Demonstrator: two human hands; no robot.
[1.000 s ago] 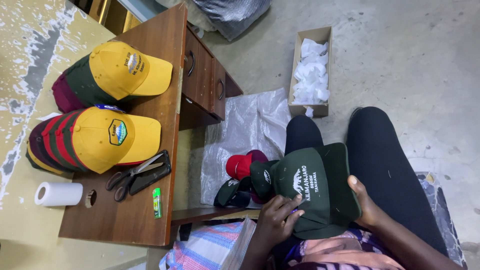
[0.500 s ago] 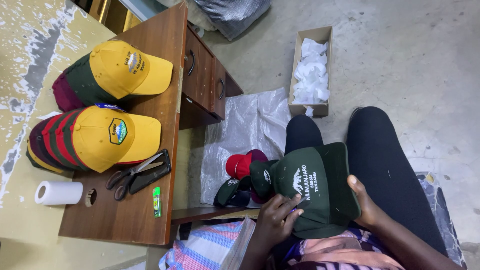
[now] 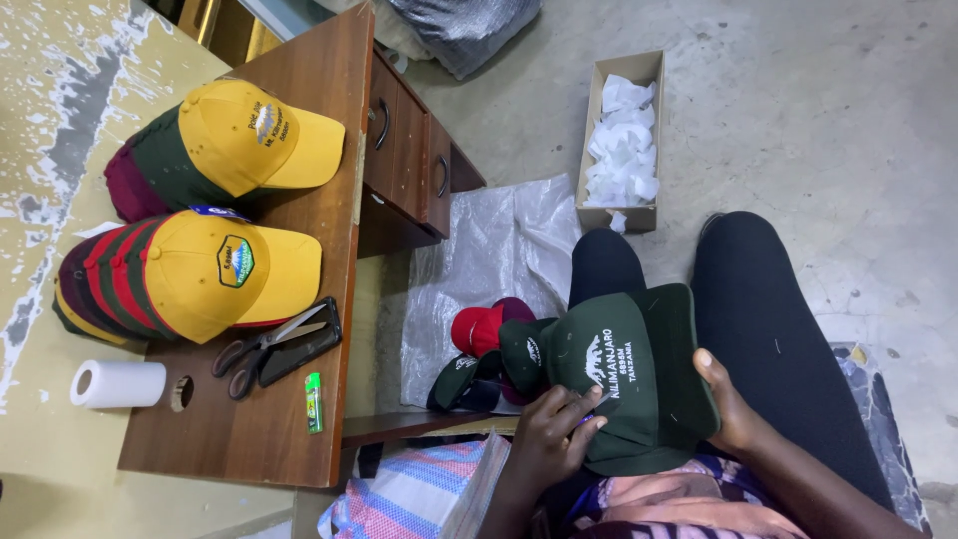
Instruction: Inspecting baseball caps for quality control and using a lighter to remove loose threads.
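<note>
Green cap [image 3: 639,384] on the lap — left hand [image 3: 557,439] pinching its front panel, right hand [image 3: 726,404] closed on its brim; scissors [image 3: 267,344] near the bench's front edge.

Dark green cap [image 3: 639,374] with white embroidery; yellow-fronted caps [image 3: 235,269]; brown desk [image 3: 299,429].

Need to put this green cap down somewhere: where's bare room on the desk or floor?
Bare wood on the desk lies beyond the scissors and green lighter, toward the near edge. The concrete floor beside the cardboard box is open. Crowded: two cap stacks fill the desk's far half.
</note>
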